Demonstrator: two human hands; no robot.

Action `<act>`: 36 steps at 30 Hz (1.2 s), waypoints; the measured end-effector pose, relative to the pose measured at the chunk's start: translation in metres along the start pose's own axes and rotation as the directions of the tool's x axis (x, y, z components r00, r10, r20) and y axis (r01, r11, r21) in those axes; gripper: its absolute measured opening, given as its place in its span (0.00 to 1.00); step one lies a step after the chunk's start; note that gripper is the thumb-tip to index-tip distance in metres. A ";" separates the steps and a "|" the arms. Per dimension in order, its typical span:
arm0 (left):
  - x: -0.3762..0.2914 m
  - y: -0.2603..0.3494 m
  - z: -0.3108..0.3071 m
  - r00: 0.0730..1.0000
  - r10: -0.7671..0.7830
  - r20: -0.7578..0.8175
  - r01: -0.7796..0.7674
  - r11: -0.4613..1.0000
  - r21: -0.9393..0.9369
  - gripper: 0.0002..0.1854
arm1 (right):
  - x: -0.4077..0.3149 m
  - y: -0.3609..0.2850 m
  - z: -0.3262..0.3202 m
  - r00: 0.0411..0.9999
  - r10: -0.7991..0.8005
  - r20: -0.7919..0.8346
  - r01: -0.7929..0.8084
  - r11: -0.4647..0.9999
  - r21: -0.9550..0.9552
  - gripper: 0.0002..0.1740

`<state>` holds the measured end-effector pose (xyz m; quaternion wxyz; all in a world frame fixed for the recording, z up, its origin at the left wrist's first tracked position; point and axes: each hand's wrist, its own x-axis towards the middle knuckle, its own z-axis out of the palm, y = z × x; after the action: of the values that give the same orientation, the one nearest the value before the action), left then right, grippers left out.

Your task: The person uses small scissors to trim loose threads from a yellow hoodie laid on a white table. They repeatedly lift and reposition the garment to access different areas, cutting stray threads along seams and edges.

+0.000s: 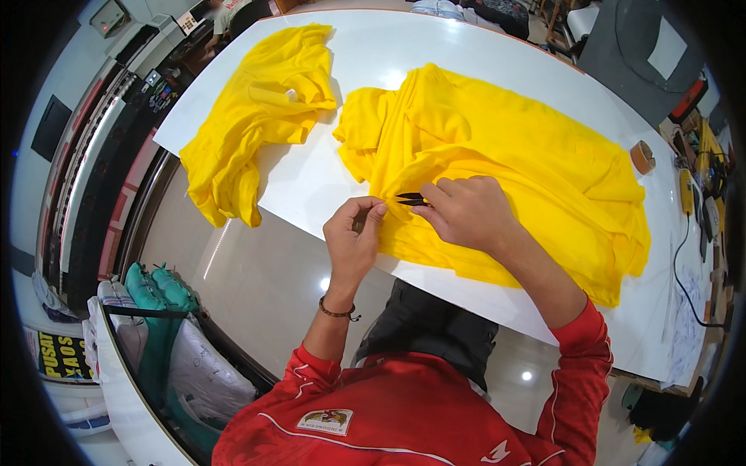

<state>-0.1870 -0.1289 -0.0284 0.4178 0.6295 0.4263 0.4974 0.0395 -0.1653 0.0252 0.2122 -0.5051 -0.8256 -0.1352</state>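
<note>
A yellow garment (524, 140), apparently a T-shirt, lies spread and rumpled over the white table (361, 29). My left hand (355, 230) pinches a bit of its fabric between thumb and forefinger near the table's front edge. In my right hand (472, 209) is a pair of small dark thread snips (411, 199). Their two blades are parted and point left, close to the pinched fabric. Whether the blades touch the cloth is hard to tell. My right wrist passes over the garment. Another yellow garment (274, 87) lies crumpled at the left, partly hanging over the table edge.
A brown tape roll (643, 157) stands at the table's right. Beyond it are a yellow device (686, 192) and a black cable (679, 274). A large-format printer (87, 192) lines the left wall. Wrapped bundles (198, 361) lie at lower left. A person (224, 26) sits at the far left.
</note>
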 end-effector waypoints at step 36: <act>-0.021 0.011 -0.182 0.990 0.133 0.055 -0.142 0.861 0.488 0.17 | 0.020 0.008 -0.002 0.878 0.360 0.315 -0.458 0.820 0.342 0.16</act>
<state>-0.3671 -0.1334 0.0052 0.2121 0.7484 0.4885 0.3953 0.0388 -0.1473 0.0369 0.2371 -0.6284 -0.7257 0.1495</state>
